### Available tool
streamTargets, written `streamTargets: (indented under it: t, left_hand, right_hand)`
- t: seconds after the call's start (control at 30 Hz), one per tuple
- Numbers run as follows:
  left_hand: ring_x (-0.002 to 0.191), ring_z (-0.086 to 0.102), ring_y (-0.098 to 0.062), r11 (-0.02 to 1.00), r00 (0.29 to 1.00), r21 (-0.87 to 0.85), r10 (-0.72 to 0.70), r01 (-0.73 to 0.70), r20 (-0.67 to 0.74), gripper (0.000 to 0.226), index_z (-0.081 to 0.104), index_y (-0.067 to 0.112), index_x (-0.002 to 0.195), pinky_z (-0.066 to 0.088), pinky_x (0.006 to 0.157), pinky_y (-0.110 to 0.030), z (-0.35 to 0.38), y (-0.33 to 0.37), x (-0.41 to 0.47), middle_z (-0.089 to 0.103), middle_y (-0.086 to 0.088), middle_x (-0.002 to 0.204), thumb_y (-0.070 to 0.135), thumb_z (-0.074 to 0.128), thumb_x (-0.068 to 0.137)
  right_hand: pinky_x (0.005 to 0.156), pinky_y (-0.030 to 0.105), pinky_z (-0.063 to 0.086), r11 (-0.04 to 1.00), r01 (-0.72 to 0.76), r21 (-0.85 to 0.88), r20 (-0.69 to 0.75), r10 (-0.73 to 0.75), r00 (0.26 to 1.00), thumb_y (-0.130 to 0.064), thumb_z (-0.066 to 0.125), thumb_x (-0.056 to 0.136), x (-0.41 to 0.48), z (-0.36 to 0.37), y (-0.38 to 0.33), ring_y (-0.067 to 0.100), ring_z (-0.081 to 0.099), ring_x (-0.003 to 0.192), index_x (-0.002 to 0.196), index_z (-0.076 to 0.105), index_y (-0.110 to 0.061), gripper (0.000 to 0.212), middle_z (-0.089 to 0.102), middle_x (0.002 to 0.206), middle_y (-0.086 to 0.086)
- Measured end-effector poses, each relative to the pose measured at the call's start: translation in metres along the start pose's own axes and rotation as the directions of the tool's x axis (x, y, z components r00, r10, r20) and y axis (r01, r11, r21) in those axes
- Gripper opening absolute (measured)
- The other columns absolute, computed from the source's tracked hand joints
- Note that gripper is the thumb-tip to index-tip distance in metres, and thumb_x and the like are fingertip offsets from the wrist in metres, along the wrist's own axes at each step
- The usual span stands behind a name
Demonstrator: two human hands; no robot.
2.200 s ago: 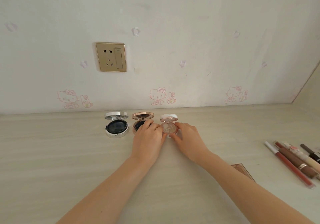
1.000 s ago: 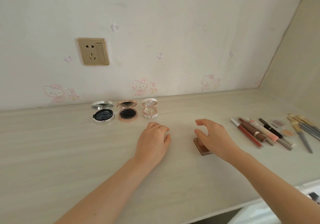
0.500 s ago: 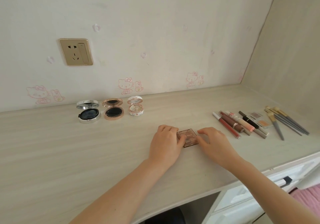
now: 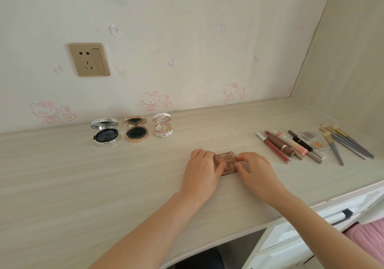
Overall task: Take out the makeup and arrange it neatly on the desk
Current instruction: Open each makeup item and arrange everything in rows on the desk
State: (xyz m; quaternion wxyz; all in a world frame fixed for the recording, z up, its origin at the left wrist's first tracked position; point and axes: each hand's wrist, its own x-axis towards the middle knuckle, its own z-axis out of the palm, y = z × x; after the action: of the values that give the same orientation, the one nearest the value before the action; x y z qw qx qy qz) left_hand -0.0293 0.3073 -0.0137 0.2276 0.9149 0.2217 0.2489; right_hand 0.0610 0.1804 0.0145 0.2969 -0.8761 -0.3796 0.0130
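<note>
A small square brown eyeshadow palette (image 4: pixel 226 160) lies flat on the pale wooden desk (image 4: pixel 104 175). My left hand (image 4: pixel 202 170) grips its left side and my right hand (image 4: pixel 252 170) grips its right side, thumbs on the lid. Three open round compacts stand in a row near the wall: a silver one (image 4: pixel 106 134), a rose-gold one (image 4: pixel 136 131) and a white one (image 4: pixel 163 127). To the right lie several lip glosses and pencils (image 4: pixel 288 145), two small eyeshadow pans (image 4: pixel 314 140) and several brushes (image 4: pixel 345 144).
A wall with cartoon cat stickers and a gold power socket (image 4: pixel 89 59) stands behind the desk. A side wall (image 4: pixel 349 60) closes the right end. White drawers (image 4: pixel 332 218) with a dark handle sit under the desk's front right edge.
Both hands left the white compact and moved right to the brown palette, taking hold of it from both sides. My view swung right, bringing the brushes and drawers into sight.
</note>
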Motion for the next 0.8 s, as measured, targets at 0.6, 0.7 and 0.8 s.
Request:
streamTargets:
  t: [0.6,0.7,0.8]
  left_hand:
    - [0.075,0.066,0.0,0.803,0.977,-0.575,-0.21,0.156,-0.027,0.037,0.057,0.026,0.112,0.052,0.073,-0.016,-0.044,0.006,-0.013,0.071,0.008,0.087,0.01,0.072,0.081]
    - [0.081,0.069,-0.006,0.707,0.956,-0.662,-0.288,0.248,0.051,0.037,0.059,0.022,0.113,0.055,0.076,-0.022,-0.063,-0.004,-0.015,0.074,0.004,0.09,0.011,0.073,0.081]
    - [0.084,0.072,-0.017,0.478,0.916,-0.811,-0.366,0.337,0.165,0.026,0.066,0.009,0.104,0.059,0.075,-0.029,-0.084,-0.014,-0.022,0.074,-0.008,0.092,0.002,0.072,0.08]
  right_hand:
    - [0.081,0.041,0.056,0.857,-0.06,0.511,-0.028,0.087,0.996,-0.012,0.06,0.09,-0.009,0.001,-0.018,0.01,0.069,0.082,0.099,0.06,-0.033,0.023,0.074,0.084,-0.006]
    - [0.081,0.043,0.057,0.834,-0.043,0.549,-0.007,0.056,0.998,-0.011,0.06,0.09,-0.009,0.006,-0.032,0.012,0.07,0.078,0.102,0.06,-0.031,0.023,0.074,0.085,-0.004]
    - [0.08,0.04,0.058,0.807,-0.011,0.59,0.003,0.011,1.0,-0.012,0.061,0.09,-0.01,0.011,-0.049,0.012,0.071,0.075,0.105,0.06,-0.027,0.022,0.075,0.083,-0.003]
